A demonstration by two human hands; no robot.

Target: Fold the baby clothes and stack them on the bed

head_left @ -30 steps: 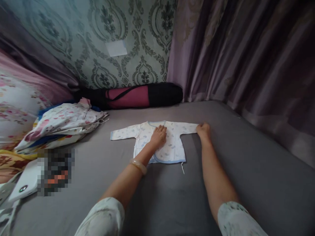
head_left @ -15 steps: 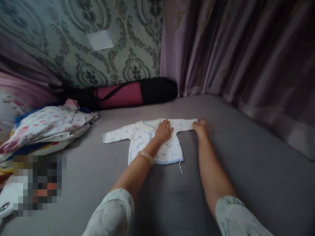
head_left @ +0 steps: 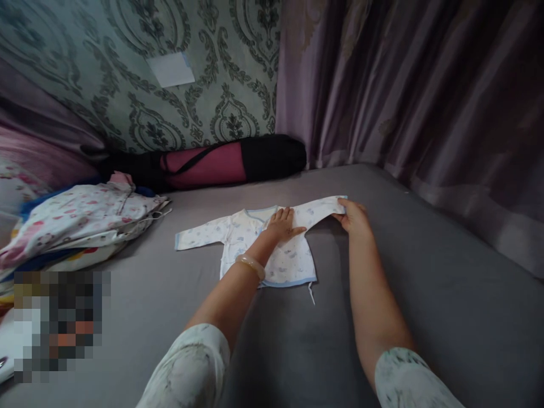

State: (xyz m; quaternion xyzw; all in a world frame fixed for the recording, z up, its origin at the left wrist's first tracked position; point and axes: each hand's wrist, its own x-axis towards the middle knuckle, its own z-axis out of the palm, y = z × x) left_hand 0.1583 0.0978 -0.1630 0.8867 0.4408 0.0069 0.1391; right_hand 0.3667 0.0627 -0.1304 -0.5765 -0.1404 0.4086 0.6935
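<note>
A small white baby shirt (head_left: 293,263) with a blue-grey print and blue trim lies spread on the grey bed sheet (head_left: 297,351). My left hand (head_left: 283,225) rests flat on its chest, fingers stretched out, just below the neckline. At the end of the right-hand sleeve, my right hand (head_left: 353,217) pinches the cuff between thumb and fingers and holds it slightly raised off the sheet. The other sleeve lies straight out to the left. A white tie string (head_left: 311,293) hangs from the lower right hem. My left forearm covers part of the shirt's front.
A pile of folded printed clothes (head_left: 85,218) lies on the left. Along the patterned wall lies a long black and dark-pink bag (head_left: 208,164). Purple curtains (head_left: 408,85) hang at the right. A white object (head_left: 21,334) at the lower left is partly pixelated.
My right hand has lifted the sleeve's cuff up from the sheet and turned, with the sleeve now angled upward. My left hand stays on the chest, its thumb spread wider.
</note>
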